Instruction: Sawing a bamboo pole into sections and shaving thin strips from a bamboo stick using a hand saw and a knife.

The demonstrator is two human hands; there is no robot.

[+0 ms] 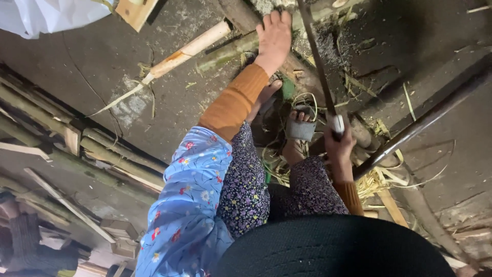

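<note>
Down at the bottom, the dark brim of a hat (pixel 328 246), then floral trousers (pixel 246 190) and two feet in sandals — one toe strap grey (pixel 300 128). The right hand (pixel 339 146) is fisted tight round the pale handle (pixel 337 124) of a long blade (pixel 313 56); that blade runs up and away from the grip, leaning slightly left, its far end out of view at the top. The left hand (pixel 274 38) lies flat, fingers spread, pressing on a thick pole (pixel 246 43) — gripping nothing, just bearing down. So the pole lies ahead and left of the knife hand, its length crossing under the blade on a slant, and the left hand is the one on it. A dark rod (pixel 425 120) angles off right. Underneath, cracked concrete floor (pixel 77 66) strewn with shavings; split bamboo strips (pixel 92 149) piled left, a peeled stick (pixel 189 50) beyond.
</note>
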